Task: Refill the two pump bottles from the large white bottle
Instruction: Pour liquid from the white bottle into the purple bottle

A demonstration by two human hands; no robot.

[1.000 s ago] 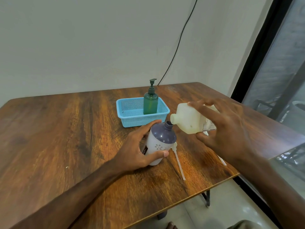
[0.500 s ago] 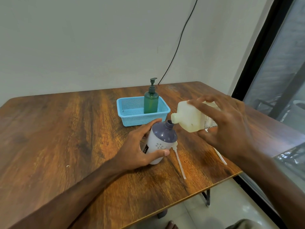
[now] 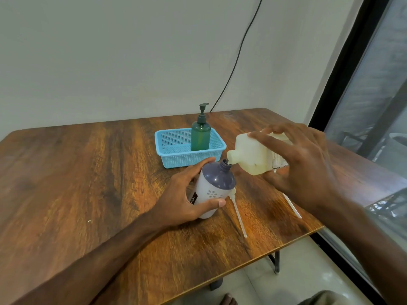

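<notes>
My left hand (image 3: 187, 194) grips the purple-and-white pump bottle (image 3: 214, 186), which stands on the table with its neck uncapped. My right hand (image 3: 301, 166) holds the large white bottle (image 3: 253, 155) tipped sideways, its spout touching the purple bottle's open neck. A white pump head with its long dip tube (image 3: 239, 214) lies on the table just right of the purple bottle. A second white tube (image 3: 291, 205) shows under my right hand. The green pump bottle (image 3: 200, 137) stands upright, pump on, inside the blue basket (image 3: 174, 153).
The wooden table (image 3: 88, 183) has its right corner edge near my right forearm. A black cable (image 3: 237, 53) runs down the wall behind the basket. A dark-framed window (image 3: 363, 84) is on the right. Tiled floor lies below.
The large white bottle has moved slightly left and down, so its spout now meets the purple bottle's neck. My left hand has kept its grip.
</notes>
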